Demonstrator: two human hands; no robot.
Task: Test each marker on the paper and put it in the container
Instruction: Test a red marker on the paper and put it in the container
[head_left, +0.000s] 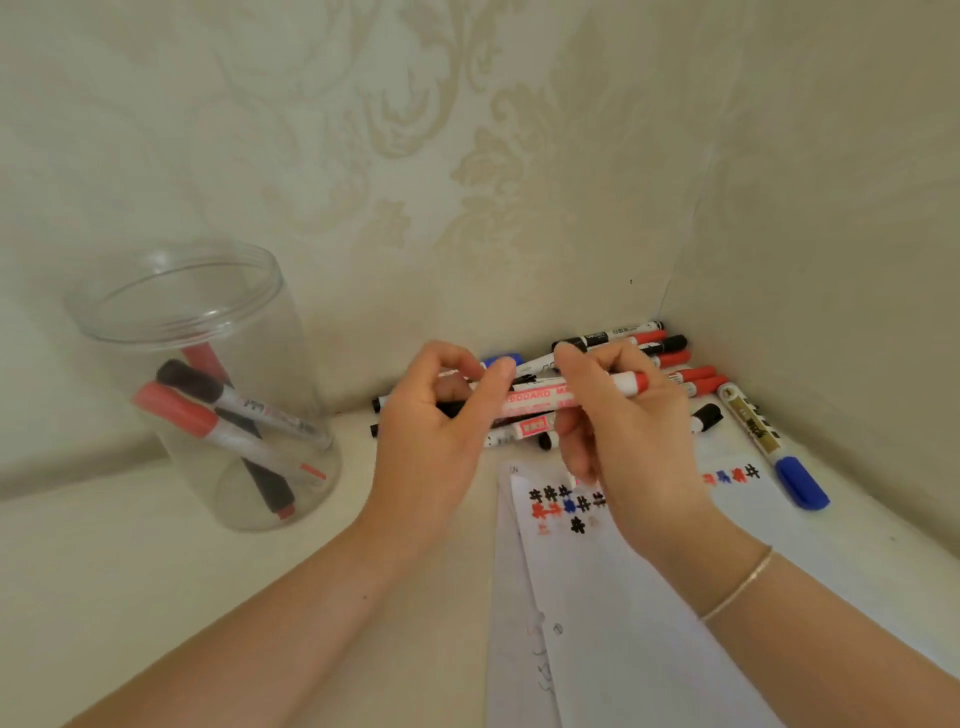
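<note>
A: Step now? Both hands on one marker (561, 397), white barrel, red end, held level above the pile of markers (649, 358) in the corner.

B: Grip state: left hand (441, 415) pinches the left end, thumb and forefinger curled round it. Right hand (618, 415) is wrapped round the barrel near the red end. Can't tell if the cap is on or off; the left fingers hide that end.

A: My guess is a cap is being pulled off or pushed on. How to do it well?

B: Keep the right hand firm on the barrel and pull or push straight along the axis with the left, no twisting sideways. Stay over the paper (623, 597), so the tip drops straight to a free spot below the rows of test marks (566, 504).

A: Then?

B: Short stroke only, and clear of the older marks so the colour reads. Recap fully till it seats, or it dries.

A: Container?

B: Clear jar (208, 384) on the tabletop, well to the left, with several markers leaning inside. Drop it in end first and release low, since the jar looks light and could tip.
</note>
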